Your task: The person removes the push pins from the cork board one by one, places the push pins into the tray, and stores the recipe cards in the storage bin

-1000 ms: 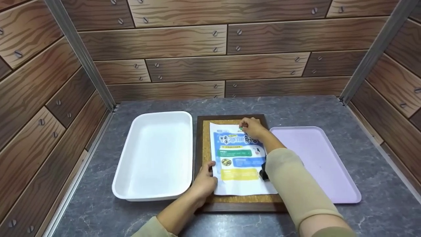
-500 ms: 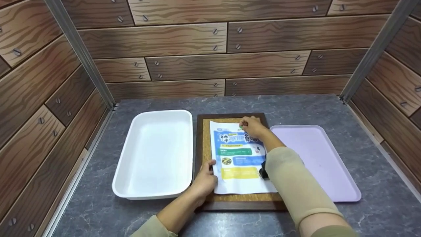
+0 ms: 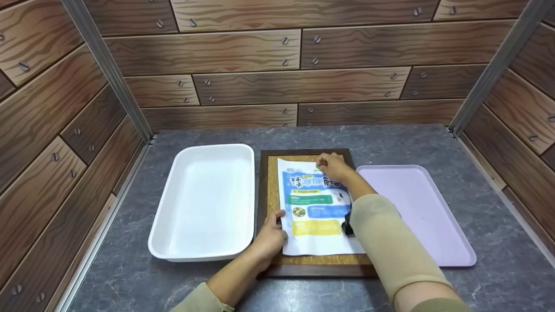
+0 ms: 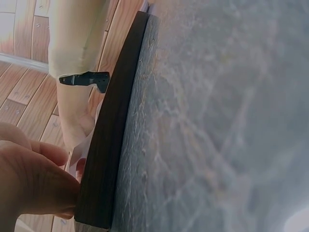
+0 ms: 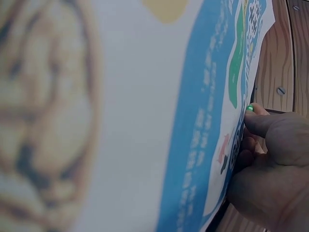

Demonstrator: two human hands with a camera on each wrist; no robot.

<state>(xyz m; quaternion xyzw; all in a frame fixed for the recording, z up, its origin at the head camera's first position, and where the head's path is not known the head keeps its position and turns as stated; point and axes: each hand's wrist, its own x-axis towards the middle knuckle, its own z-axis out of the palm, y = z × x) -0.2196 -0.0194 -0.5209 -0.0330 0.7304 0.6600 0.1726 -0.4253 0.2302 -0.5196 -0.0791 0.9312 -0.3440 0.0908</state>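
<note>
A: What bothers you in the head view?

B: That printed sheet (image 3: pixel 318 210) on the corkboard (image 3: pixel 325 260), between the white tray (image 3: pixel 204 201) and the lilac tray (image 3: pixel 416 208). It's rippled, so a sideways push from the right hand (image 3: pixel 333 168) could skew or crease it. That hand pinches a small green piece (image 3: pixel 318 167), a pin I'd guess, near the sheet's top edge.

A: And the left wrist view?

B: The left hand (image 4: pixel 34 169) touches the board's dark frame (image 4: pixel 108 121), thumb and finger slightly apart. I can't tell whether it pinches the paper; if not, the sheet might slide.

A: Right wrist?

B: The green shows at the thumb tip, fingers nearly together. If it's a pin, a slip could prick someone.
</note>
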